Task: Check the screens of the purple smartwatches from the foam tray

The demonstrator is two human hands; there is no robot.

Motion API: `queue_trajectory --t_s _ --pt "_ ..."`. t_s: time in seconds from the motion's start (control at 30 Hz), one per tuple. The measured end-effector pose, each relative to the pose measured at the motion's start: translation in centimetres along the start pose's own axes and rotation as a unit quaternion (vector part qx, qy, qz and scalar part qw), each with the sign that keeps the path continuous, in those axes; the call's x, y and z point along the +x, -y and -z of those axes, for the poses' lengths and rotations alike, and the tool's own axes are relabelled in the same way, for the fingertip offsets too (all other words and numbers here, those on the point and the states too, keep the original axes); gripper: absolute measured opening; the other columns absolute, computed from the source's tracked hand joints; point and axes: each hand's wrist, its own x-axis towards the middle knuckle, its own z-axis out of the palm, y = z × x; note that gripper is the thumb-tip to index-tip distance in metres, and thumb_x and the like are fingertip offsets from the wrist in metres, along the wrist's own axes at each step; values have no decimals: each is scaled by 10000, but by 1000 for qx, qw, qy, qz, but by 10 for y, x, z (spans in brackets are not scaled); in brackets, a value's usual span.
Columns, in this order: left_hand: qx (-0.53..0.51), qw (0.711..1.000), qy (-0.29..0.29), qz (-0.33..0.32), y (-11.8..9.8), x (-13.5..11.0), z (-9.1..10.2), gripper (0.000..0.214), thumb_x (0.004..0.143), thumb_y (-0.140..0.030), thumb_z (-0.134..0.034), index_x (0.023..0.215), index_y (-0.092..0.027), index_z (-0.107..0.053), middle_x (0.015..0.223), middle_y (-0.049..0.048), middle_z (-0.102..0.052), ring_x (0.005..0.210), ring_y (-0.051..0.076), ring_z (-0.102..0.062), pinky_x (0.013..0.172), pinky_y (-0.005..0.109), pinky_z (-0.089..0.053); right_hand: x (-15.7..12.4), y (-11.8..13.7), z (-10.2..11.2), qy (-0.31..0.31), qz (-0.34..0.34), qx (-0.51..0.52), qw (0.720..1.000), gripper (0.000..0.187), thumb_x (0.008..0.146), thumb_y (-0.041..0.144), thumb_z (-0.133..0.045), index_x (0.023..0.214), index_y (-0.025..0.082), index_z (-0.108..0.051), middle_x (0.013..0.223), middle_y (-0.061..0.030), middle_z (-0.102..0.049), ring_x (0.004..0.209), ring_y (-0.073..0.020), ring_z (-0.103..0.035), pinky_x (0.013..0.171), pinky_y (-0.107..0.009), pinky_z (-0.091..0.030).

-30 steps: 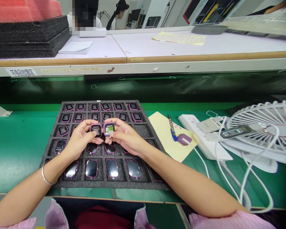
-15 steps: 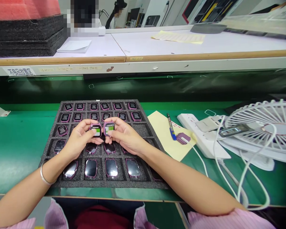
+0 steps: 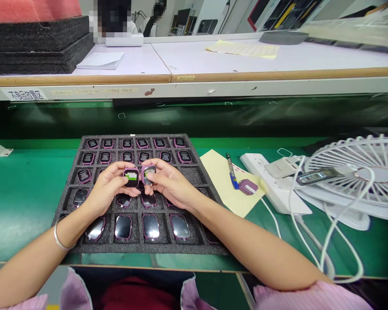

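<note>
My left hand [image 3: 108, 188] is closed around a purple smartwatch body [image 3: 131, 177] whose lit screen shows a green band. My right hand [image 3: 170, 184] pinches a second purple watch body [image 3: 148, 173], also lit, right beside the first. Both hands hover over the middle of a black foam tray [image 3: 67, 201]. The tray's pockets hold several more purple watch bodies [image 3: 150, 226]; those in the far rows show text on dark screens, the near ones are dark and glossy.
To the right on the green mat lie a yellow paper sheet [image 3: 218, 172], a blue pen [image 3: 232, 172], a purple charger puck [image 3: 247, 186] on a white cable, a white power strip [image 3: 274, 185] and a white fan [image 3: 362, 172]. A raised white shelf [image 3: 245, 64] runs behind.
The left watch's screen went from dark text to a green band. The right watch has tilted slightly. Both hands stay over the tray's middle.
</note>
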Motion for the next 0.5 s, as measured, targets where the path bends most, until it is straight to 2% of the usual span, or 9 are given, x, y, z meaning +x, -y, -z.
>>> queue_trajectory --t_s 0.5 --pt "-21 1000 0 -2 1 1 1 316 773 -254 -698 1067 -162 -628 885 22 -723 632 221 -761 644 341 -641 -2 2 0 18 -2 -2 1000 348 785 146 -723 1103 206 -593 855 27 -700 601 -100 -686 582 -226 -552"
